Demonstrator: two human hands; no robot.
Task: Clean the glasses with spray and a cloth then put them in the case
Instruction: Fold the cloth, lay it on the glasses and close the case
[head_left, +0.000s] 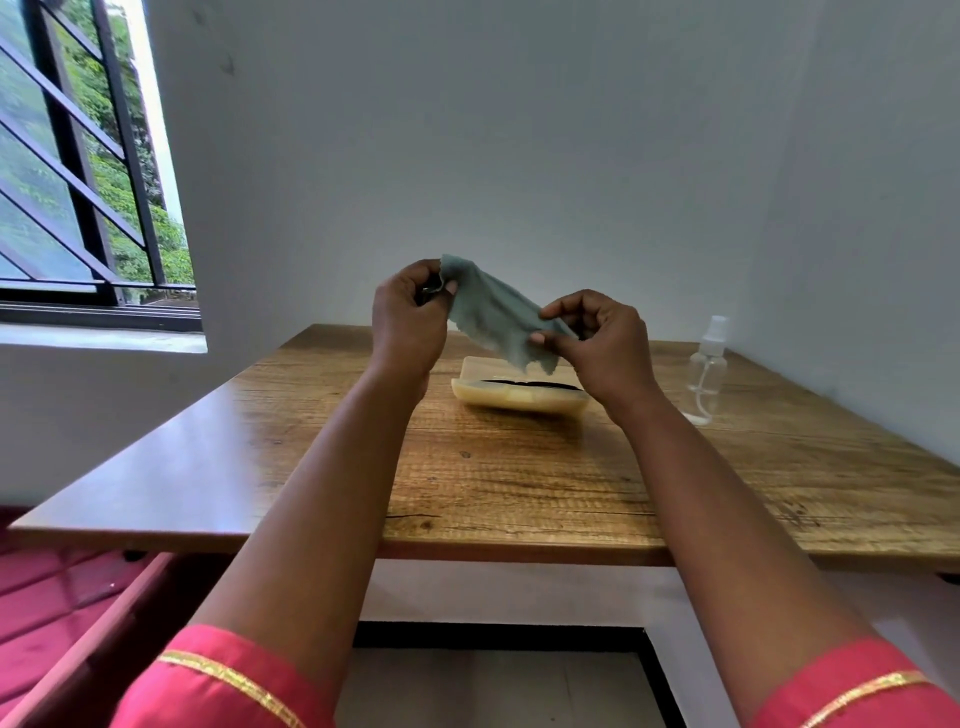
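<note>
A grey-green cloth (493, 317) is stretched in the air between both hands, above the table. My left hand (410, 317) pinches its upper left corner, and something dark shows between those fingers; I cannot tell what it is. My right hand (597, 343) pinches the cloth's lower right edge. Below the hands an open cream-coloured glasses case (519, 397) lies on the wooden table (519, 483), with a dark shape inside it. A clear spray bottle (707, 369) with a white nozzle stands at the right, near the wall.
The table stands against a white wall, with a barred window (88, 182) at the left. A red cushioned seat (57, 597) sits low at the left, beside the table's front edge.
</note>
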